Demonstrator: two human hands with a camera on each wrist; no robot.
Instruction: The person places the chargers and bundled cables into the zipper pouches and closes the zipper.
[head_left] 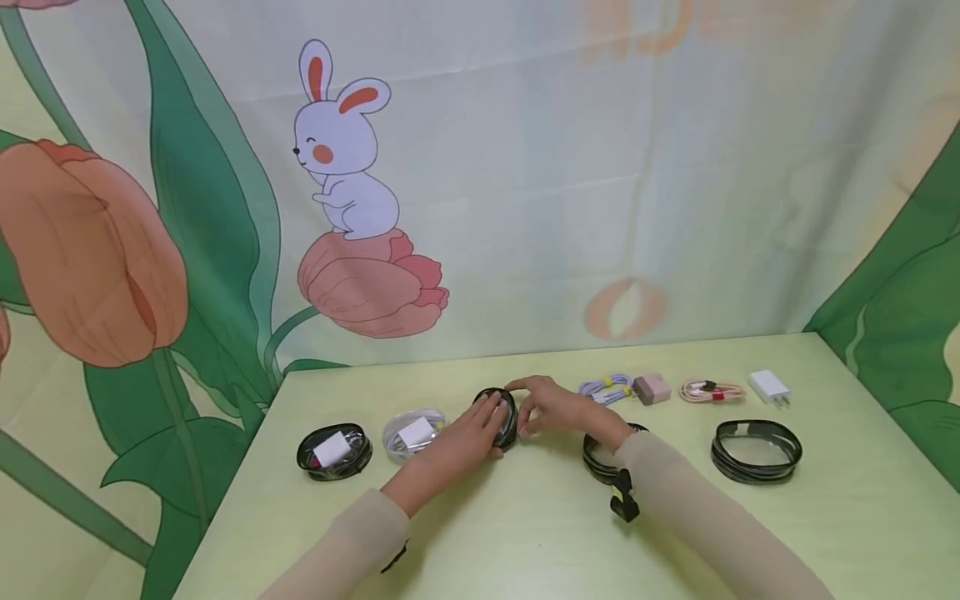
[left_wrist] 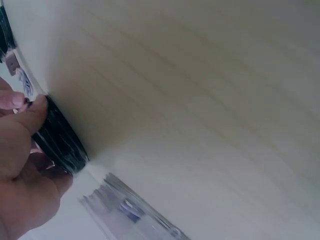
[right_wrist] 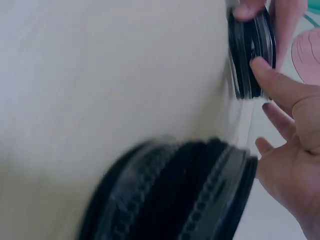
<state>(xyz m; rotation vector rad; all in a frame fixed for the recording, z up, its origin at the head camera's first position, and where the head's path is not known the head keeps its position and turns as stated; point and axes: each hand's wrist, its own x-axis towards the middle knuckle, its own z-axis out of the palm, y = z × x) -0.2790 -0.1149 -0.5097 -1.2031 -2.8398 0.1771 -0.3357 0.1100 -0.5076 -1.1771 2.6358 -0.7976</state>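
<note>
In the head view, my left hand (head_left: 472,427) lies over a small black ring-shaped container with ribbed sides (head_left: 507,417) at the middle of the table. The left wrist view shows my left thumb and fingers on opposite sides of the black container (left_wrist: 61,137), gripping it. My right hand (head_left: 553,406) comes in from its right. One right fingertip (right_wrist: 261,65) touches the container's side in the right wrist view, while the other fingers stay apart from it, loosely bent. What lies inside is mostly hidden under my left hand.
Left stand a black container (head_left: 302,461) and a clear one (head_left: 390,442), each holding a white charger. Further black containers (head_left: 757,473) (head_left: 596,467) stand right, one under my right wrist. Behind them lie a blue cable (head_left: 606,385), pink charger (head_left: 652,388), pink cable (head_left: 712,392) and white charger (head_left: 768,387).
</note>
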